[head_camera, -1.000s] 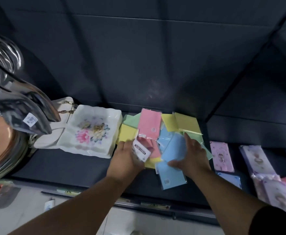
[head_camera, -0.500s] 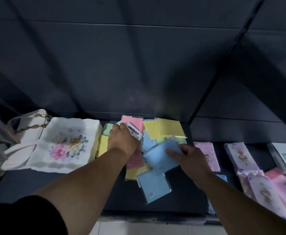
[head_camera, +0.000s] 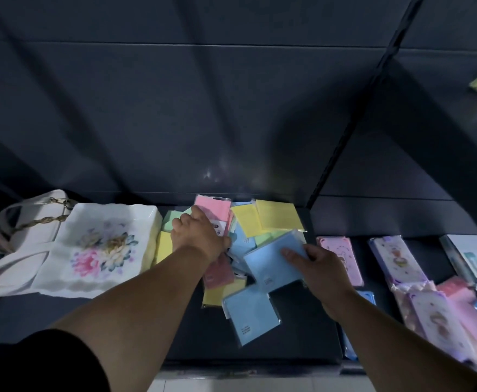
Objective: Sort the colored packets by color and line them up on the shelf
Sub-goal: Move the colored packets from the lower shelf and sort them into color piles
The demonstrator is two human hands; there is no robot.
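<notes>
A dark shelf (head_camera: 302, 332) runs below a dark back panel (head_camera: 203, 108), and the dim light flattens most detail.

The left hand (head_camera: 200, 236) reaches to the back of the heap. Its fingers are curled over the near edge of a pink packet (head_camera: 213, 210) that leans at the rear. The fingertips are hidden behind the knuckles, so the grip is a judgement rather than something seen. A white label shows just beside the hand, too blurred to read.

The right hand (head_camera: 319, 264) pinches a blue packet (head_camera: 271, 258), thumb on top and the other fingers out of sight beneath it. The packet's far corner is tilted up off the heap. Holding one colour in each hand looks like a way to pull like from unlike.

Around the hands the packets lie crossed and overlapping, not yet sorted or in any line. A second blue packet (head_camera: 251, 315) lies nearest the shelf's front edge, yellow packets (head_camera: 277, 216) lie at the back right, and green packets (head_camera: 172, 219) sit at the left. Another pink one is half covered by the left forearm. How many lie underneath cannot be counted.

Left of the heap sit a floral dish (head_camera: 101, 247) and a white handbag (head_camera: 31, 222). To the right are patterned packs (head_camera: 398, 258), cut off at the frame edge and smeared with blur.
</notes>
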